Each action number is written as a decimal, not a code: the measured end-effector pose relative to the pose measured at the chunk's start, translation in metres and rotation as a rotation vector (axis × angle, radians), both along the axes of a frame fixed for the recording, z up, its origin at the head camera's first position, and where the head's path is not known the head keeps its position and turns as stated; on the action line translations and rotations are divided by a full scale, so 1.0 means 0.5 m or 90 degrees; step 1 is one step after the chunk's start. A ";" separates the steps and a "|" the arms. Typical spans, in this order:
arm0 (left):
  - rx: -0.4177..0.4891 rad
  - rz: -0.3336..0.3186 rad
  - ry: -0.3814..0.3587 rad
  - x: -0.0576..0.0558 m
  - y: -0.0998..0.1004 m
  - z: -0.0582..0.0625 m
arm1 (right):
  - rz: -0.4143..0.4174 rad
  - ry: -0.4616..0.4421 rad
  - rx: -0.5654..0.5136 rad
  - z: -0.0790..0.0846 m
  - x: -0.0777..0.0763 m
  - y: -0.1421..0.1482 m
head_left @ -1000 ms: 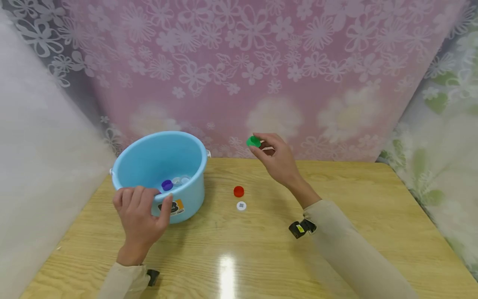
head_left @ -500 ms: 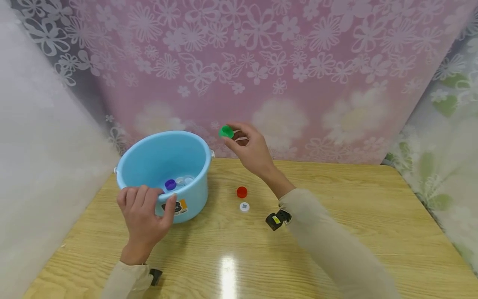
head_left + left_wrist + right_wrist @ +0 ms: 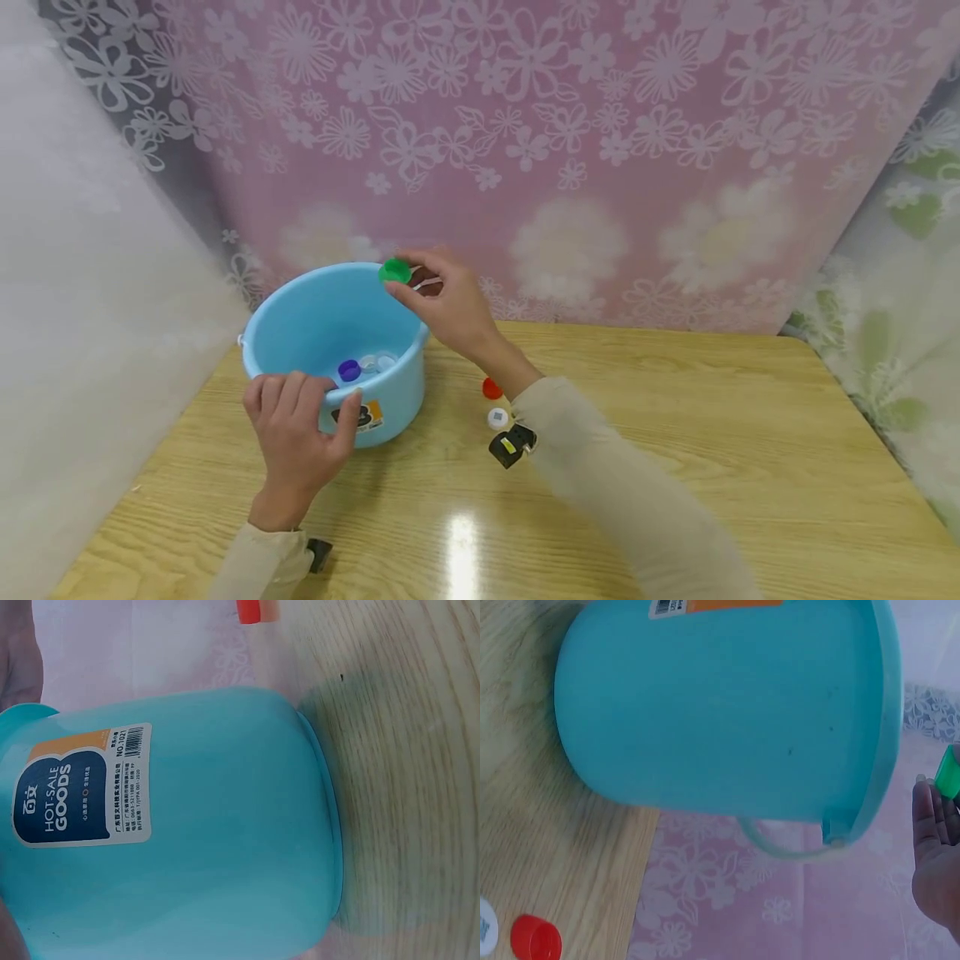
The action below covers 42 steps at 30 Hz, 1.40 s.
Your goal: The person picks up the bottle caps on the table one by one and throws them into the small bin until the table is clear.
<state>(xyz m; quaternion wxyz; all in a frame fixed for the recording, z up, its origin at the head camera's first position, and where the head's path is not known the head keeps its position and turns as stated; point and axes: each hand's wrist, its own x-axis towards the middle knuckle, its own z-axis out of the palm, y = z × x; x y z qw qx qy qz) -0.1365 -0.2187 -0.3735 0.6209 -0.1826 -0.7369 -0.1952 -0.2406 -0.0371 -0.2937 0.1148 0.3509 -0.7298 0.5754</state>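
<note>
A light blue bucket (image 3: 386, 408) stands at the left of the table, slightly tilted toward the near side. My left hand (image 3: 300, 425) grips its near rim, fingers over the edge and thumb outside by the label (image 3: 82, 787). Between thumb and fingertips my right hand (image 3: 453, 304) pinches a green bottle cap (image 3: 394, 271), held at the bucket's far right rim in the head view. The right wrist view shows the green cap (image 3: 949, 774) at its right edge, beyond the rim. Inside the bucket lie a purple cap (image 3: 348, 371) and whitish clear caps (image 3: 368, 363).
A red cap (image 3: 492, 388), partly covered by the right forearm, and a white cap (image 3: 497, 418) with a printed code lie on the wooden table (image 3: 675, 433) right of the bucket. A pink floral curtain (image 3: 562, 167) hangs behind the table. The bucket's handle (image 3: 780, 851) hangs down.
My right hand has moved left with the green cap, from above the table beyond the red cap to the bucket's rim. The left hand keeps its grip on the bucket.
</note>
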 end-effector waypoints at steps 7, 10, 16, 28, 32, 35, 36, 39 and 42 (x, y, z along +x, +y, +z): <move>-0.007 0.004 0.000 -0.002 -0.001 -0.003 | 0.029 -0.009 0.044 -0.004 0.006 -0.042; -0.012 0.004 0.002 -0.002 0.001 -0.003 | 0.042 -0.004 0.060 -0.005 0.009 -0.057; -0.016 0.006 0.003 -0.002 0.002 -0.001 | 0.056 0.003 0.093 -0.005 0.013 -0.082; -0.017 0.011 0.003 -0.005 -0.001 -0.003 | 0.075 0.008 0.170 -0.005 0.022 -0.123; -0.020 0.013 0.011 -0.006 -0.002 -0.003 | 0.056 0.021 0.199 -0.009 0.020 -0.124; -0.020 0.013 0.012 -0.006 -0.002 -0.002 | 0.037 0.028 0.228 -0.011 0.019 -0.124; -0.020 0.013 0.012 -0.006 -0.001 -0.002 | 0.031 0.029 0.240 -0.012 0.019 -0.124; -0.021 0.011 0.010 -0.006 -0.001 -0.001 | 0.014 0.024 0.268 -0.012 0.018 -0.125; -0.020 0.012 0.009 -0.006 -0.001 -0.001 | 0.005 0.010 0.282 -0.011 0.018 -0.126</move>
